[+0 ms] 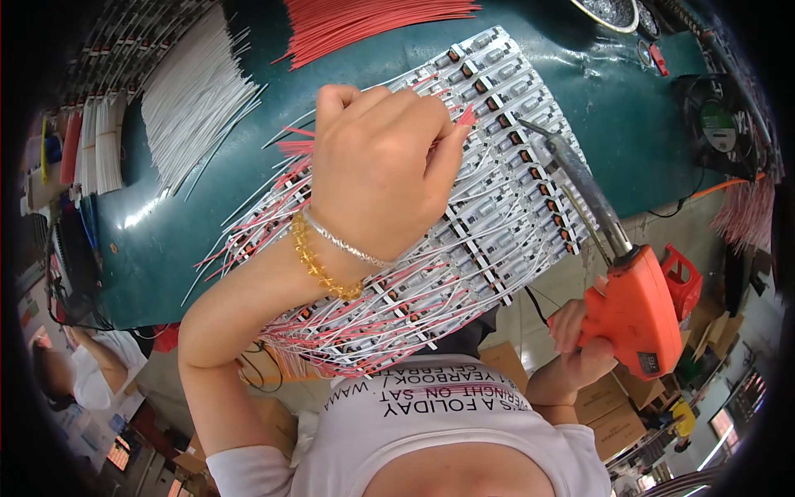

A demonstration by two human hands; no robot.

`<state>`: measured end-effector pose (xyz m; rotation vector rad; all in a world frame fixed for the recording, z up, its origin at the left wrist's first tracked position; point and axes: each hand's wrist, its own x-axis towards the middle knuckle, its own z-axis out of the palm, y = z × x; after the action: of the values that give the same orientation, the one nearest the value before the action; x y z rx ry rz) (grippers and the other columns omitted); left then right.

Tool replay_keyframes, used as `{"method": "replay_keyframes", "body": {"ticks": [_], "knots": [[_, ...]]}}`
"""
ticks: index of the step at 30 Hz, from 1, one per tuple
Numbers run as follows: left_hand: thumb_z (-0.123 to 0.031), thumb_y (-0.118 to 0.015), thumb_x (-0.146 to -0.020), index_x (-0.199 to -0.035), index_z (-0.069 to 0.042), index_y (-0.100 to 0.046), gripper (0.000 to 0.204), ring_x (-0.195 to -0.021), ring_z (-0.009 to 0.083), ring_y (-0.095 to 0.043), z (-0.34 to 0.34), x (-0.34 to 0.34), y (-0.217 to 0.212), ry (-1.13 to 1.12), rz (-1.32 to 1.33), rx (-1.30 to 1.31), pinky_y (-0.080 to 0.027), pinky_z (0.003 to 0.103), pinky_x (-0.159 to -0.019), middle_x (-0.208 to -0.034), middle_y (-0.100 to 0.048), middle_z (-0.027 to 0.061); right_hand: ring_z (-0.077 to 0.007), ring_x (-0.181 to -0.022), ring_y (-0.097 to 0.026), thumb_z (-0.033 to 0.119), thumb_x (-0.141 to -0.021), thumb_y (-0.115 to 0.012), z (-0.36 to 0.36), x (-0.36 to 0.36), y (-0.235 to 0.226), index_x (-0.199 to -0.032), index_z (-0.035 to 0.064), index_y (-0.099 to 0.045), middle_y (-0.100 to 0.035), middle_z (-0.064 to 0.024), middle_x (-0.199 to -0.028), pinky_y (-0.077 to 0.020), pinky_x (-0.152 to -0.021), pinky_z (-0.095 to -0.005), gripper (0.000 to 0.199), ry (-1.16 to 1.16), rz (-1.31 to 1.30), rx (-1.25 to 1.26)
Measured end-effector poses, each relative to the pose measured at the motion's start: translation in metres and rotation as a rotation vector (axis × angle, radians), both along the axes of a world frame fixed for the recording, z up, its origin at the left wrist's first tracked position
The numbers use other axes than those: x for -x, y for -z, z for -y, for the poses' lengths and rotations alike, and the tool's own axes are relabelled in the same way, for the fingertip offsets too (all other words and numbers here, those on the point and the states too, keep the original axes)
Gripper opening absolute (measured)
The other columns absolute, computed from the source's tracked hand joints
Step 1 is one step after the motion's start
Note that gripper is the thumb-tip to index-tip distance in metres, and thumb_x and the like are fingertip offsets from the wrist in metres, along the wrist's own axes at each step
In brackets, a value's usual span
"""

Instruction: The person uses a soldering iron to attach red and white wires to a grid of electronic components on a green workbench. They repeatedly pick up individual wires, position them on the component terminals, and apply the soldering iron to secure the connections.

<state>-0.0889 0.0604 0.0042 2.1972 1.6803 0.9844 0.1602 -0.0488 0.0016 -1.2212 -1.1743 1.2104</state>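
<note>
- Across the middle of the green table (613,124), one broad spread of white modules (513,87) lies in rows, apparently so they stay orderly and within reach; they are too many to count.
- Above it, the left hand (381,157) is curled into a fist around red wires (466,118), probably to keep them bunched; ends poke out both sides, their number unclear.
- At near right, the right hand (584,364) has its fingers wrapped round the handle of one soldering gun (642,306), seemingly to angle its barrel over the rows; whether the tip touches is unclear.
- Along the far side sit one red wire pile (364,29) and, farther left, one white wire pile (195,99), likely for easy picking.
</note>
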Motion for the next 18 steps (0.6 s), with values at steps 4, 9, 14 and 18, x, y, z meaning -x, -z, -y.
{"method": "replay_keyframes", "body": {"ticks": [4,9,14,18], "knots": [[-0.011,-0.071,-0.076,-0.065,-0.008,-0.06,0.016,-0.055,0.017,-0.048,-0.002,0.0,0.003,0.013,-0.015,-0.018,-0.031,0.032,-0.069,-0.058,-0.054,0.0005,-0.0089,-0.037,-0.04,0.055,-0.081,-0.062,-0.002,0.01,-0.003,-0.118,-0.0112,-0.045,-0.044,0.0013,-0.047,-0.0374,-0.039,-0.0231,0.077,0.044,0.123,0.047],[-0.011,-0.072,-0.075,-0.071,-0.006,-0.065,0.009,-0.056,0.0168,-0.051,-0.002,0.004,0.002,0.01,0.025,-0.022,-0.036,0.032,-0.071,-0.061,-0.06,0.0017,-0.0092,-0.037,-0.041,0.056,-0.081,-0.062,-0.003,0.011,0.002,-0.115,-0.0113,-0.046,-0.044,0.0008,-0.047,-0.038,-0.04,-0.0235,0.077,0.086,0.091,0.058],[-0.008,-0.072,-0.074,-0.073,-0.007,-0.068,0.004,-0.057,0.0157,-0.053,-0.002,0.008,-0.002,-0.032,0.09,-0.014,-0.04,0.033,-0.074,-0.068,-0.066,0.0029,-0.0095,-0.036,-0.04,0.059,-0.08,-0.06,-0.004,0.004,0.004,-0.117,-0.0113,-0.044,-0.043,0.0008,-0.046,-0.0368,-0.04,-0.0228,0.081,0.07,-0.022,0.047],[-0.009,-0.073,-0.072,-0.074,-0.007,-0.067,0.006,-0.059,0.0156,-0.052,-0.003,0.008,-0.006,0.006,0.06,-0.042,-0.038,0.032,-0.075,-0.065,-0.064,0.001,-0.0097,-0.036,-0.038,0.059,-0.081,-0.059,-0.006,0.006,-0.002,-0.12,-0.0123,-0.042,-0.043,0.0004,-0.046,-0.0362,-0.04,-0.0226,0.083,0.028,0.011,0.042]]}}
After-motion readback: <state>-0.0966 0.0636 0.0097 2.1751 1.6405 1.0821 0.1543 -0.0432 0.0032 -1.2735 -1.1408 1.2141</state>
